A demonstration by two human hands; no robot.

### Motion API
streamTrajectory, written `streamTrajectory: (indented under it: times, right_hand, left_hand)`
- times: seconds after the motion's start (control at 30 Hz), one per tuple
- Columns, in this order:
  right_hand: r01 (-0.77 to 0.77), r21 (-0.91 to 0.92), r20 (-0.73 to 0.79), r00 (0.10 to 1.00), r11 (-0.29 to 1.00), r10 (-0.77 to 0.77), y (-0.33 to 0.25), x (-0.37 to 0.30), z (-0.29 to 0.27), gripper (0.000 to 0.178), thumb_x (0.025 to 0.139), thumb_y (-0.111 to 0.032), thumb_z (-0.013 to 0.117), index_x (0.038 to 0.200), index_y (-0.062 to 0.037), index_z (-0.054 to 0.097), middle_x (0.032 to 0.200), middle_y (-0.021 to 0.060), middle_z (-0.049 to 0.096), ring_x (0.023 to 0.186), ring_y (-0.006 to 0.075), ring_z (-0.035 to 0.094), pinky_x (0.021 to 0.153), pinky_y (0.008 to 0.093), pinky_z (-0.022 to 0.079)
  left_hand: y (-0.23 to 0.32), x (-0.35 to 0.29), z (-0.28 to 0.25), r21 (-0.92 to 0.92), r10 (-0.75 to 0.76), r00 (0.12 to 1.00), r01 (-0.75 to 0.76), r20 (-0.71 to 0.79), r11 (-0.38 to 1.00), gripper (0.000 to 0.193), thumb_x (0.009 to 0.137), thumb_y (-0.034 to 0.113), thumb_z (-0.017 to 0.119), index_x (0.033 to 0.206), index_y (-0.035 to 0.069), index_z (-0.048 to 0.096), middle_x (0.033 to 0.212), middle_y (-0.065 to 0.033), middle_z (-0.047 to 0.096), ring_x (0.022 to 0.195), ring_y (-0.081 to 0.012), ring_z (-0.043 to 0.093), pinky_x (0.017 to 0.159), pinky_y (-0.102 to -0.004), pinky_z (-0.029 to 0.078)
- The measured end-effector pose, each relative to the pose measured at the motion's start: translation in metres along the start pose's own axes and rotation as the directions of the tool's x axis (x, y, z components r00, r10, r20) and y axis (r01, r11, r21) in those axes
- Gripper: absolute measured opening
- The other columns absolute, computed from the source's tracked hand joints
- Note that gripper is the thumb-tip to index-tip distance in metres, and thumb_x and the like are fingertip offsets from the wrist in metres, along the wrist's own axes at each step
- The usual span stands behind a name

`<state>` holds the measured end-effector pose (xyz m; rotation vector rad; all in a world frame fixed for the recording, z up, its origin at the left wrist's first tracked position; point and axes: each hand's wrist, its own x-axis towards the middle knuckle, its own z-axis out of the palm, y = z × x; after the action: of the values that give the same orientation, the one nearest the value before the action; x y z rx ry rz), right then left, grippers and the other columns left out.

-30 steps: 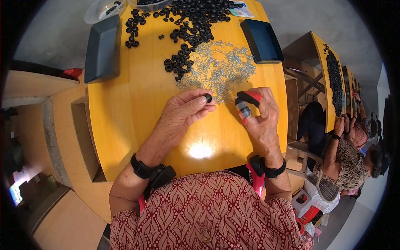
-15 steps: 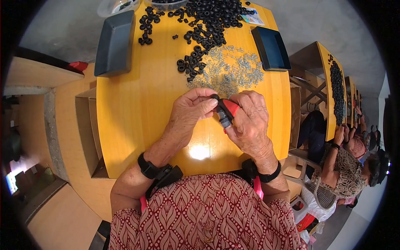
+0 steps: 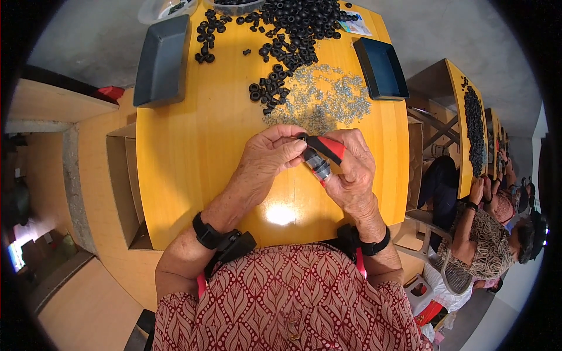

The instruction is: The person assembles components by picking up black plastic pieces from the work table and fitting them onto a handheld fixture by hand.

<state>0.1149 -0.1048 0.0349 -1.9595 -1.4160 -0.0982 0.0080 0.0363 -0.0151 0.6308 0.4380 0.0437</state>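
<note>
My left hand (image 3: 264, 157) is closed, its thumb and forefinger pinching a small black rubber piece (image 3: 302, 136). My right hand (image 3: 355, 175) grips a pliers-like hand tool (image 3: 329, 149) with red-and-black handles. Its two handles stand apart, one under my fingers and the other, dark with a clear wrapping, against my thumb. The tool's jaws meet the black piece at my left fingertips, and the fingers partly hide the contact. Just beyond my hands lies a spread of small shiny metal bits (image 3: 328, 96). A cluster of black rubber parts (image 3: 272, 86) borders it on the left.
A large pile of black rubber parts (image 3: 304, 20) covers the yellow table's (image 3: 193, 158) far end. Dark trays stand at the far left (image 3: 161, 61) and far right (image 3: 381, 69). Clear tubs sit behind. To the right, other people work at a similar table (image 3: 462, 140).
The tool's handles have spread wider apart, and my right fingers have shifted up and back with the red one. My left hand stays nearly still, pinching the black piece.
</note>
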Motion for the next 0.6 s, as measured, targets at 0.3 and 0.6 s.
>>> streamTrajectory:
  times: [0.3,0.6]
  right_hand:
    - [-0.001,-0.025,-0.074,0.997,1.0,-0.001,-0.0028,0.0004,-0.0071,0.031,0.065,-0.004,0.077,0.095,-0.0041,0.068,0.092,0.0109,0.064,0.081,0.029,0.059,0.069,0.0365,0.049]
    - [-0.013,0.004,-0.086,0.996,1.0,0.013,-0.0038,-0.001,-0.0096,0.033,0.066,-0.003,0.077,0.098,-0.0051,0.068,0.091,0.011,0.064,0.081,0.0284,0.059,0.069,0.0357,0.049]
  left_hand:
    - [0.0021,-0.0018,0.0034,-0.105,-0.019,0.999,0.022,0.027,0.994,0.023,0.092,0.015,0.066,0.113,0.007,0.06,0.101,-0.0035,0.067,0.09,-0.0114,0.063,0.083,-0.025,0.052]
    - [-0.0023,-0.0026,0.0034,-0.127,-0.009,0.996,0.021,0.09,0.992,0.023,0.092,0.013,0.065,0.114,0.006,0.059,0.105,-0.0055,0.067,0.096,-0.0149,0.064,0.089,-0.029,0.051]
